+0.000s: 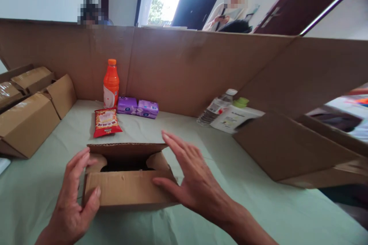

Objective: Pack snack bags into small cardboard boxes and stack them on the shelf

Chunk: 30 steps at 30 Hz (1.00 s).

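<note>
A small open cardboard box (126, 187) sits on the pale green table in front of me, its flaps partly folded in over a dark inside. My left hand (73, 199) rests against the box's left end, fingers spread and thumb on the front wall. My right hand (189, 178) lies flat against the box's right end with fingers stretched out. Neither hand holds anything. Behind the box lie a red snack packet (106, 122), two purple packs (137, 107) and an upright orange drink bottle (110, 84).
A tall cardboard screen (186, 69) walls off the back of the table. Several cardboard boxes (28, 115) stand at the left, a larger one (287, 149) at the right. A clear water bottle (215, 109) and a white bottle (235, 116) lie near it. Two people are behind the screen.
</note>
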Each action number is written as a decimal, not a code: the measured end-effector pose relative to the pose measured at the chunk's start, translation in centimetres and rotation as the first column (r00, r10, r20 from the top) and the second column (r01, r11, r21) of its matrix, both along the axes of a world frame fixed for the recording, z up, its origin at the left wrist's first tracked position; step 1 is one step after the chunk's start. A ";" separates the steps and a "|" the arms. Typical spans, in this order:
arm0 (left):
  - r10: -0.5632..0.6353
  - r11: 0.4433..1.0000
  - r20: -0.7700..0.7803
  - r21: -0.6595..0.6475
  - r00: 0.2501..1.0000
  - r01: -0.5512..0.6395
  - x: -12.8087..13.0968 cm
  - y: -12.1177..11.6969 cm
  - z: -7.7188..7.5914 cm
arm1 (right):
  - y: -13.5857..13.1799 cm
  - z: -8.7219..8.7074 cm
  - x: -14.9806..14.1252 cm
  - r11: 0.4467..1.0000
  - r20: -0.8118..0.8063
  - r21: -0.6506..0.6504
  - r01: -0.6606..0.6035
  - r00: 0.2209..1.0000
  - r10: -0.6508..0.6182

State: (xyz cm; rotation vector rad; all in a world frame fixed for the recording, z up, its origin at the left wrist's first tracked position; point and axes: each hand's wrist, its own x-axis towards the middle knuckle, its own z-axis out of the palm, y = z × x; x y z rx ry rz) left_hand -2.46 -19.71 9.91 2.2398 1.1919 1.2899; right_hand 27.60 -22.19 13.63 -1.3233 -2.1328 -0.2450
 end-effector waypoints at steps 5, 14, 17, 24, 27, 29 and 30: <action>-0.049 0.997 -0.124 0.048 0.991 0.056 -0.6 0.5 -0.1 | -0.1 -0.7 0.1 0.959 0.072 -0.215 -0.182 0.977 0.202; -0.369 0.920 -0.087 -0.177 0.925 0.350 -2.4 1.4 -0.6 | -3.1 -5.8 2.5 0.981 -0.129 -0.176 -0.075 0.990 0.053; -0.232 0.973 -0.121 -0.050 0.965 0.227 -3.0 0.2 -0.9 | -1.3 -6.7 1.4 0.967 -0.226 -0.221 -0.124 0.971 0.072; 0.425 0.896 -0.173 0.220 0.888 -0.386 -8.4 -3.0 -0.5 | 8.2 -8.5 -8.7 0.934 -0.496 -0.220 -0.283 0.856 0.143; 0.601 0.776 -0.082 0.295 0.795 -0.557 -8.9 -1.0 -0.5 | 10.5 -10.6 -12.5 0.891 -0.514 -0.298 -0.342 0.844 0.152; 0.654 0.721 -0.044 0.336 0.755 -0.605 -8.4 2.0 -0.8 | 10.8 -12.3 -14.0 0.865 -0.451 -0.365 -0.346 0.878 0.161; 0.676 0.698 -0.031 0.345 0.736 -0.627 -7.9 3.8 -1.0 | 10.7 -13.0 -14.3 0.856 -0.409 -0.391 -0.338 0.897 0.167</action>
